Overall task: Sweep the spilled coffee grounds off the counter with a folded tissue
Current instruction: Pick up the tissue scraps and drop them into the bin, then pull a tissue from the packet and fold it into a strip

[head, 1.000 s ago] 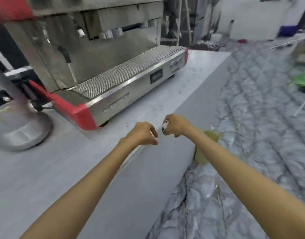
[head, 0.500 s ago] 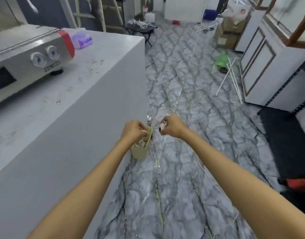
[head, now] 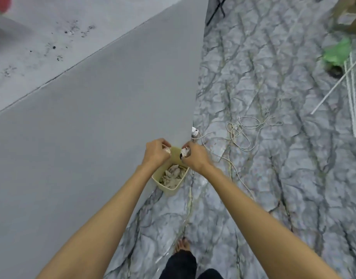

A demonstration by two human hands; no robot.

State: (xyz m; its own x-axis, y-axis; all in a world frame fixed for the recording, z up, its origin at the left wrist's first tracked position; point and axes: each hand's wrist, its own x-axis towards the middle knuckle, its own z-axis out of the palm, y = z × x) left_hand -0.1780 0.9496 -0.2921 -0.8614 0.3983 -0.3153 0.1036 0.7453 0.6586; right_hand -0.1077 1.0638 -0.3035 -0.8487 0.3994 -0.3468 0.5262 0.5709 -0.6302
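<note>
Both my hands hover over a small beige bin (head: 178,187) on the floor beside the counter's side wall. My left hand (head: 156,153) is closed on a bit of white tissue (head: 167,150). My right hand (head: 194,157) grips a crumpled tissue (head: 184,153) with dark grounds on it. Several used tissues (head: 172,175) lie inside the bin. Dark coffee grounds (head: 70,31) are scattered on the grey counter top (head: 32,63) at the upper left.
The counter's grey side wall (head: 92,137) fills the left. On the marble floor lie a white cord (head: 241,131), a plug (head: 195,131), white rods (head: 352,93) and a green bag (head: 337,52). My bare foot (head: 182,245) shows at the bottom.
My view has swung from the counter and espresso machine down to the floor. Both hands, still closed on tissue, have moved off the counter edge to above the bin.
</note>
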